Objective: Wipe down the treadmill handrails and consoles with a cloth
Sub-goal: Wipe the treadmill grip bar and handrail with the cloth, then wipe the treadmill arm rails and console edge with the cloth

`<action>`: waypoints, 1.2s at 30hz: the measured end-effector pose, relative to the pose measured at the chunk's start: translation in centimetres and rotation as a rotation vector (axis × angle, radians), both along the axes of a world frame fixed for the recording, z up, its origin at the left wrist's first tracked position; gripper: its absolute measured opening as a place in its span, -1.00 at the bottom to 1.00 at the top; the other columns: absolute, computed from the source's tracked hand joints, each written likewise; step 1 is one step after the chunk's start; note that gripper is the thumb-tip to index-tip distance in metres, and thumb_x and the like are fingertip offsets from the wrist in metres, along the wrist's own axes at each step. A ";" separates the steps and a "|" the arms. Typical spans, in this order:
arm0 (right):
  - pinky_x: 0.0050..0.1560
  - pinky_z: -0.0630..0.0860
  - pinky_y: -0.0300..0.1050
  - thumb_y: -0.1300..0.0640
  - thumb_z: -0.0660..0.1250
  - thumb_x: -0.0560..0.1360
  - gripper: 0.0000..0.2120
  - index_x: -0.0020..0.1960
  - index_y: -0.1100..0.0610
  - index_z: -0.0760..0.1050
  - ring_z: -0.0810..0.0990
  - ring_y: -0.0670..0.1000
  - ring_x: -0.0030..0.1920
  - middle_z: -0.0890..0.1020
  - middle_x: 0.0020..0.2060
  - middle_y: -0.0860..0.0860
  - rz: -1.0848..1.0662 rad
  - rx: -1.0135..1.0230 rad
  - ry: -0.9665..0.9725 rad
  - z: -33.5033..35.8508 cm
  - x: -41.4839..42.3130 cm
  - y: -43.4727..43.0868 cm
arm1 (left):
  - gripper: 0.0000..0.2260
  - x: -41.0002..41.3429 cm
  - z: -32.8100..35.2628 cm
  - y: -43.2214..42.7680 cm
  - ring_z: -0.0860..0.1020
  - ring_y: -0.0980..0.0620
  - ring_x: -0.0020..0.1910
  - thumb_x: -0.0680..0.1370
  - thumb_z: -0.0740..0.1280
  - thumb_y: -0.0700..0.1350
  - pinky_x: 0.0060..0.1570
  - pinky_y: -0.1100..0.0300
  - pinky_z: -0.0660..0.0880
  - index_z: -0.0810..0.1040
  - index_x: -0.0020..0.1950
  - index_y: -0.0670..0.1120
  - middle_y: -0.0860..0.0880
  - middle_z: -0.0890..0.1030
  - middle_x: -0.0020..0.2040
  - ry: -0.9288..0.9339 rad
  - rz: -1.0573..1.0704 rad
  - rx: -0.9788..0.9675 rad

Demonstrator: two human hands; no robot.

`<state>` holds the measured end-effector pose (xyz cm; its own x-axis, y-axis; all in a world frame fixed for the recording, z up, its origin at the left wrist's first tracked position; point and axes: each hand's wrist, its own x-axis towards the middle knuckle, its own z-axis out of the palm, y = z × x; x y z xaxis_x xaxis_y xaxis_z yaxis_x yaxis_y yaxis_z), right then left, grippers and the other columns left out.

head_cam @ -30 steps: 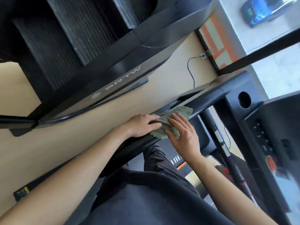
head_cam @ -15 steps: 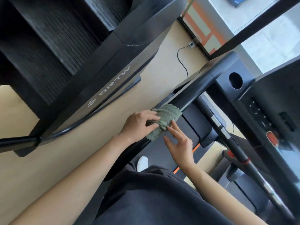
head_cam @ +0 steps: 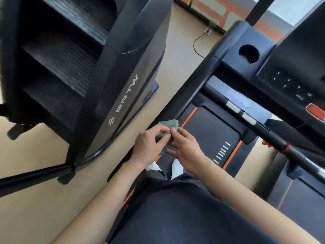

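Both hands have drawn back along the handrail [head_cam: 193, 80] toward the body, and the cloth [head_cam: 168, 124], spread flat on the rail a moment ago, is now bunched between them.

Filling the left of the view stands a black stair machine [head_cam: 84, 55] with ribbed steps and the letters BRTW on its side panel. To its right is the treadmill, seen from above: its dark belt [head_cam: 211, 127] has orange edging, and the black handrail slants down from the console [head_cam: 290, 81] toward the person. A round cup hole [head_cam: 248, 53] sits in the console's near corner and a red button [head_cam: 315, 111] at its right edge. A crossbar [head_cam: 260, 127] with silver grip plates runs below the console. Pale floor [head_cam: 35, 199] shows between the two machines, with a black cable [head_cam: 196, 45] lying on it near the wall.

The person's dark clothing [head_cam: 175, 217] fills the lower middle, with white shoes [head_cam: 175, 168] on the belt beneath.

The left hand [head_cam: 149, 145] grips the cloth, fingers and thumb curled round its lower fold. The right hand [head_cam: 184, 147] has its fingers nearly straight, fingertips resting on the cloth, thumb held apart. The grey-green cloth sits over the line of the handrail, its upper edge sticking up past the fingers; whether it touches the rail cannot be told.
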<state>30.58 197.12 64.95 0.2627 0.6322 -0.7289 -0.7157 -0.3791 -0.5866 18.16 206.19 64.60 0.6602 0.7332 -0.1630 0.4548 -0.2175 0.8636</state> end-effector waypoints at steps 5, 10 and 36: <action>0.00 0.63 0.07 0.14 0.31 0.64 -0.76 0.17 0.30 0.59 0.66 0.15 -0.01 0.65 0.02 0.23 -0.057 -0.027 0.047 -1.5 2.9 -1.6 | -0.74 1.2 0.6 -0.8 0.60 0.14 -0.02 0.52 0.36 0.04 0.08 0.07 0.56 0.65 0.16 0.02 0.17 0.67 0.07 0.000 0.000 0.140; 0.33 0.45 0.30 0.07 0.26 0.66 -0.83 0.11 0.10 0.60 0.66 0.20 0.08 0.72 0.02 0.14 -0.188 -0.131 0.108 -4.8 7.1 -2.7 | -0.63 1.5 -1.3 1.1 0.48 -0.01 0.31 0.58 0.38 -0.06 0.36 0.21 0.32 0.55 0.39 -0.03 0.02 0.53 0.39 0.224 0.014 0.401; 0.30 0.46 0.13 -0.25 -0.04 0.68 -0.49 0.38 -0.02 0.51 0.56 0.10 0.28 0.59 0.20 0.04 -0.354 0.085 0.583 -9.8 9.7 3.5 | -0.53 2.7 -1.8 1.1 0.41 0.13 0.41 0.62 0.32 0.06 0.36 0.09 0.38 0.32 0.52 0.18 0.15 0.45 0.46 0.424 -0.003 0.321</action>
